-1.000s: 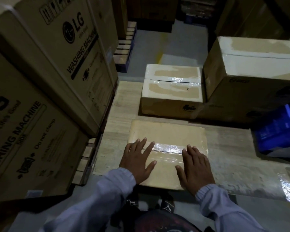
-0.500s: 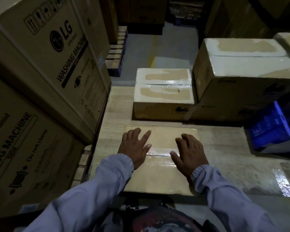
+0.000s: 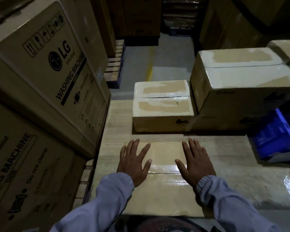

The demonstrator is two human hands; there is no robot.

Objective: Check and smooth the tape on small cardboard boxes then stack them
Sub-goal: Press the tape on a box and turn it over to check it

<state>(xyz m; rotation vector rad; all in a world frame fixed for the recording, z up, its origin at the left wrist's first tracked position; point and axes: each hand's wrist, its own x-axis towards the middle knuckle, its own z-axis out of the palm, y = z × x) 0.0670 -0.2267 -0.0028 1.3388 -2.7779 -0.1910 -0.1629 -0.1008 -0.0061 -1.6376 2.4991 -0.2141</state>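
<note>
Warehouse: dim storage aisle with a grey floor (image 3: 167,61) and a yellow floor line (image 3: 150,71) running away between stacked goods.
Tabletop: pale wood-grain surface (image 3: 233,156), glossy at its right edge, carrying every box in the foreground.
Flat cardboard box: brown box (image 3: 164,196) lying at the near edge of the tabletop, directly below the camera, its long side across the view.
Tape: shiny clear strip (image 3: 164,167) running left to right over the centre seam of the flat cardboard box, catching the light between the two thumbs.
Left hand: left hand (image 3: 134,163) lies flat with its fingers straight and spread wide, on the left part of the box top, its thumb reaching onto the tape.
Right hand: right hand (image 3: 197,162) mirrors it on the right part, palm down, fingers fanned, thumb tip on the tape; neither grips anything.
Sleeves: pale blue-grey cuffed sleeves (image 3: 110,196) cover both forearms.
Small taped box: tape-wrapped cardboard box (image 3: 162,108) sits farther back on the tabletop, just beyond the flat one and apart from it.
Large box: bigger taped carton (image 3: 241,77) stands to the right of the small taped box, touching it, on top of another carton.
Blue crate: plastic crate (image 3: 274,139) sits at the right edge, near the large box.
Washing-machine cartons: tall LG cartons (image 3: 45,69) stand stacked along the left side.
</note>
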